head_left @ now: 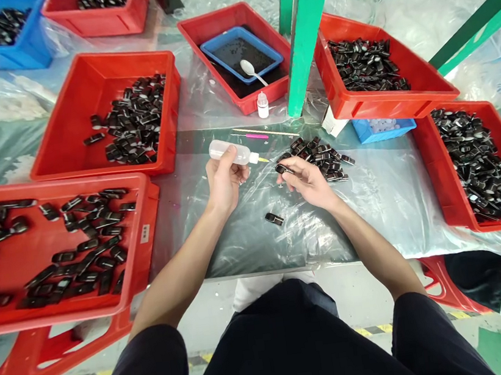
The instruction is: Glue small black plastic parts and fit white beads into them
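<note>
My left hand [226, 181] is closed around a white squeeze bottle [230, 151], which lies nearly level with its thin yellowish needle tip pointing right. In my right hand [307, 181] a small black glossy plastic part [283, 169] is pinched between thumb and fingers. The needle tip is a short way left of that part, apart from it. Just behind my right hand is a loose pile of similar black parts [320, 152]. A single black part [274, 219] lies on the plastic-covered table between my forearms.
Red bins of black parts stand left [54, 238], back left [95, 63], and right [423, 100]. Behind the hands lie a pink stick [257, 136] and a small dropper bottle [262, 106]. A green post [305, 39] rises by a red bin holding a blue tray [208, 44] and spoon [254, 72].
</note>
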`<state>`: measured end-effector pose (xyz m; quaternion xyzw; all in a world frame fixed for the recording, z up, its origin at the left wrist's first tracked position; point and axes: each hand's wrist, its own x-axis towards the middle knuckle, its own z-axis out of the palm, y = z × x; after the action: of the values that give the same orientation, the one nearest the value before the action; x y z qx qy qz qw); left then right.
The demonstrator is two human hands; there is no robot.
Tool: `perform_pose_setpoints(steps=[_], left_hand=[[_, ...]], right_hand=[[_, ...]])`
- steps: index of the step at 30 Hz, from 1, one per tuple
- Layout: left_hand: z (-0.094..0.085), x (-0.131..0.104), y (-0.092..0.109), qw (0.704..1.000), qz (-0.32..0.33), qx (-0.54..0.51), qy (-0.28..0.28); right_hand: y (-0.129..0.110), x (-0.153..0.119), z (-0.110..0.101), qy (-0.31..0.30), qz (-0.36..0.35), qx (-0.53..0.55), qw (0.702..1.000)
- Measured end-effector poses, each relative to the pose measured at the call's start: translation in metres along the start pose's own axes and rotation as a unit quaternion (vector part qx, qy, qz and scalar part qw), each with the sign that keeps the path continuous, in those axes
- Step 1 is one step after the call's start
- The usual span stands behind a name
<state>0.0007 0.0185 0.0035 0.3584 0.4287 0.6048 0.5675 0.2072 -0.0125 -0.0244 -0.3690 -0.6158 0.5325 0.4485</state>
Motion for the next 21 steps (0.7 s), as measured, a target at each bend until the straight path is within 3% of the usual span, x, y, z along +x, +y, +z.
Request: perform_pose_setpoints(steps=[21], left_hand=[[0.0004, -0.0021, -0.0019, 0.996, 0.028, 0.074, -0.040]], right_hand=[[-0.0013, -0.0006, 0.0011, 0.003, 0.007, 0.031, 1.000]])
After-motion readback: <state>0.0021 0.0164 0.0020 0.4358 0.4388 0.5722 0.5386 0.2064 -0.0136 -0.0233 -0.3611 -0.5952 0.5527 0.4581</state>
